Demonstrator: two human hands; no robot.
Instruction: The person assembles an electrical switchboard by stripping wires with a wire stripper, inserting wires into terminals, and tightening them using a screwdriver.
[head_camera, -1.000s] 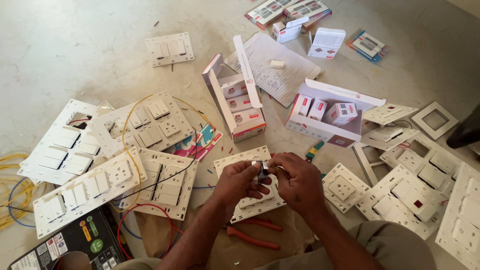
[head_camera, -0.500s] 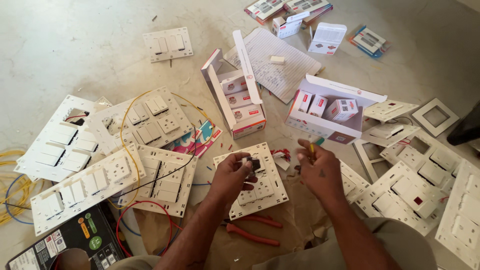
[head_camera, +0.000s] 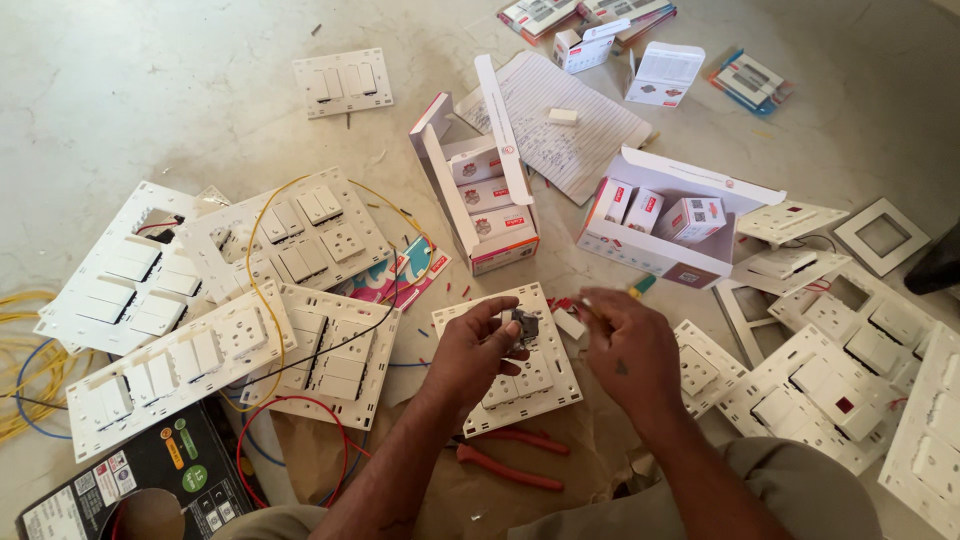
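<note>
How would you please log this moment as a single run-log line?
left hand: pinches grey switch module | right hand: open, beside it | under: white switch plate | near: red pliers

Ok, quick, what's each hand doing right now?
Left hand: closed on a small grey switch module, held over the white switch plate.
Right hand: fingers loosely curled; whether it holds anything cannot be told.
</note>
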